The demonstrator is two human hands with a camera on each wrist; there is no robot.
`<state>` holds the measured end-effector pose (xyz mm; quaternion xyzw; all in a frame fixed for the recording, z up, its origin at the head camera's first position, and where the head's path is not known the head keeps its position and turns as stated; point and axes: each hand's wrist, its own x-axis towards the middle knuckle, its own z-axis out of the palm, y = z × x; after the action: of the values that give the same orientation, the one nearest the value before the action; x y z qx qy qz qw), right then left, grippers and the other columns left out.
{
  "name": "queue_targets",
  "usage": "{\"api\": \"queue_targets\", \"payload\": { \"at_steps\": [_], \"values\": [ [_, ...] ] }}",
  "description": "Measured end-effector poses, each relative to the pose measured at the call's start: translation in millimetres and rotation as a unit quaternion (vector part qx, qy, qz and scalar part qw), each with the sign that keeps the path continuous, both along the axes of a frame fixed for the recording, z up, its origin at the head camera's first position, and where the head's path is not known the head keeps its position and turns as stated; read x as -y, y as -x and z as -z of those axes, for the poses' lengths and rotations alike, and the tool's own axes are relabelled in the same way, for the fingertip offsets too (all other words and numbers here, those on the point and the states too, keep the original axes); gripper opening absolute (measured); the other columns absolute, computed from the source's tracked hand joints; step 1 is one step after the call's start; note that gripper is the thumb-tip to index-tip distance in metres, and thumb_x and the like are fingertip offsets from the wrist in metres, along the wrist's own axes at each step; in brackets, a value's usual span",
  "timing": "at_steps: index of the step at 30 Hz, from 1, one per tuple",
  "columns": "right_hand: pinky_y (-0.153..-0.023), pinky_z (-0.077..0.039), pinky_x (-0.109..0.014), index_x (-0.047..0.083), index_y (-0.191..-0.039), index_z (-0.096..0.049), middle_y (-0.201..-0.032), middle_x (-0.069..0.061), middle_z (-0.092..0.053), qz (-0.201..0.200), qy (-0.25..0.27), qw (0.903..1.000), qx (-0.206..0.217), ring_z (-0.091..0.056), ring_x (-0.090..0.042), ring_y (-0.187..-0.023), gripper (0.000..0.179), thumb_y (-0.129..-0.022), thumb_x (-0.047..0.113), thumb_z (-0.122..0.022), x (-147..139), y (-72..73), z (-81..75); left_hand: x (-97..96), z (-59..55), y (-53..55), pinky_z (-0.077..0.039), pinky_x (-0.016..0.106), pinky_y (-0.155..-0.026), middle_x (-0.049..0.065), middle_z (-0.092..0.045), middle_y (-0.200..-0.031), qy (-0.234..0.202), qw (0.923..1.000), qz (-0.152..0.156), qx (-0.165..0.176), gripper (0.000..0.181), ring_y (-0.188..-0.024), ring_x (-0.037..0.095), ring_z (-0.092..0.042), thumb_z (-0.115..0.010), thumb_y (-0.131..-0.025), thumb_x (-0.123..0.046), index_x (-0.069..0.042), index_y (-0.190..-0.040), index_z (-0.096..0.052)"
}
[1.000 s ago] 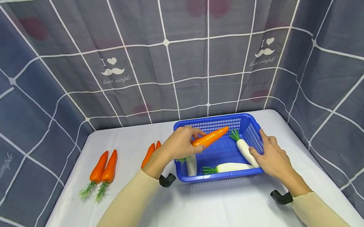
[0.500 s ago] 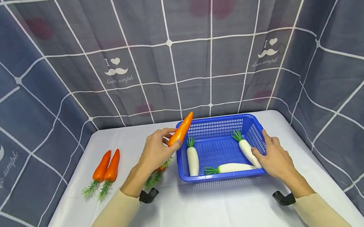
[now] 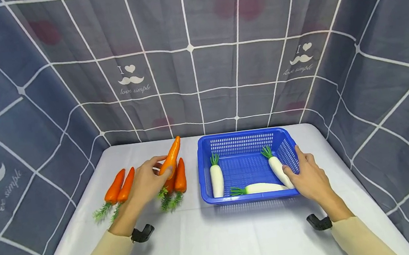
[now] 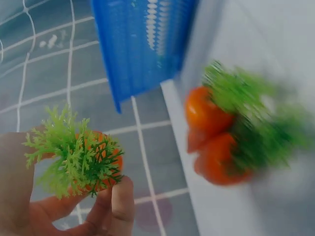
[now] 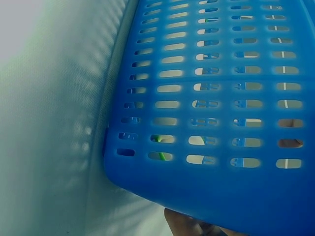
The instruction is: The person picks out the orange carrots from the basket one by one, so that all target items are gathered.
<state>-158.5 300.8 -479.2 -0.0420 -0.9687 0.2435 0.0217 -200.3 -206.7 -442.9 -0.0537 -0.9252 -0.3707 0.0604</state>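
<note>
My left hand holds an orange carrot between thumb and fingers, its tip pointing up and away. In the left wrist view the carrot's leafy green top faces the camera. Behind and below it, a pair of carrots lies on the white table, partly covered by the hand and the held carrot. My right hand grips the right end of a blue plastic basket, thumb over the rim and fingers along the outside. Inside the basket lie three white radishes with green tops, spaced apart along its sides.
Two more carrots lie at the left of the table, close to my left forearm. White cloth covers the table. Grey checked curtains enclose its back and both sides.
My left hand has carried the carrot from over the basket leftward to above the carrot pair, uncovering the radish at the basket's left end. My right hand has stayed on the basket.
</note>
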Motion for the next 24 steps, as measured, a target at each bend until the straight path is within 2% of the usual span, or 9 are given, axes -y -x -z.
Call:
{"api": "queue_targets", "payload": {
  "at_steps": [7, 10, 14, 18, 24],
  "values": [
    [-0.100, -0.052, -0.084, 0.003, -0.187, -0.005, -0.174, -0.045, -0.035, -0.001, -0.001, 1.0000, -0.001, -0.060, -0.076, -0.136, 0.099, -0.119, 0.060, -0.051, 0, 0.4, -0.2, 28.3, 12.5, -3.4, -0.060, 0.032, -0.072, 0.026, -0.079, -0.130, 0.008, 0.9997, -0.017, 0.015, 0.053, -0.104, 0.034, -0.077, -0.075, -0.113, -0.032, -0.009, -0.160, -0.069],
    [-0.100, -0.052, -0.084, 0.003, -0.187, -0.006, -0.174, -0.045, -0.035, -0.001, -0.001, 1.0000, -0.003, -0.060, -0.076, -0.135, 0.099, -0.120, 0.059, -0.052, 0, 0.8, -0.6, 36.1, 16.5, -5.5, -0.059, 0.033, -0.077, 0.026, -0.080, -0.128, 0.021, 0.9992, -0.025, 0.020, 0.053, -0.107, 0.036, -0.078, -0.074, -0.112, -0.032, -0.007, -0.159, -0.070],
    [-0.100, -0.052, -0.085, 0.003, -0.187, -0.006, -0.174, -0.045, -0.035, 0.001, -0.001, 1.0000, 0.000, -0.060, -0.077, -0.134, 0.099, -0.119, 0.059, -0.052, 0, 0.9, -0.8, 43.7, 20.1, -8.0, -0.059, 0.035, -0.081, 0.028, -0.080, -0.130, 0.031, 0.9985, -0.029, 0.036, 0.054, -0.111, 0.039, -0.079, -0.073, -0.112, -0.031, -0.005, -0.159, -0.069],
    [-0.100, -0.052, -0.085, 0.003, -0.187, -0.005, -0.174, -0.045, -0.035, 0.002, -0.002, 1.0000, 0.003, -0.060, -0.077, -0.134, 0.100, -0.119, 0.060, -0.051, -1, 1.2, -0.1, 48.2, 23.9, -8.4, -0.059, 0.035, -0.076, 0.032, -0.079, -0.131, 0.036, 0.9978, -0.031, 0.047, 0.055, -0.112, 0.042, -0.077, -0.074, -0.113, -0.031, -0.001, -0.158, -0.069],
    [-0.101, -0.052, -0.085, 0.003, -0.187, -0.005, -0.174, -0.045, -0.034, 0.001, 0.000, 1.0000, 0.002, -0.059, -0.077, -0.136, 0.100, -0.119, 0.061, -0.051, -1, 2.1, 1.1, 52.8, 30.5, -7.4, -0.057, 0.035, -0.072, 0.034, -0.078, -0.131, 0.050, 0.9964, -0.034, 0.060, 0.056, -0.098, 0.036, -0.077, -0.073, -0.113, -0.032, 0.001, -0.157, -0.069]
  ]
}}
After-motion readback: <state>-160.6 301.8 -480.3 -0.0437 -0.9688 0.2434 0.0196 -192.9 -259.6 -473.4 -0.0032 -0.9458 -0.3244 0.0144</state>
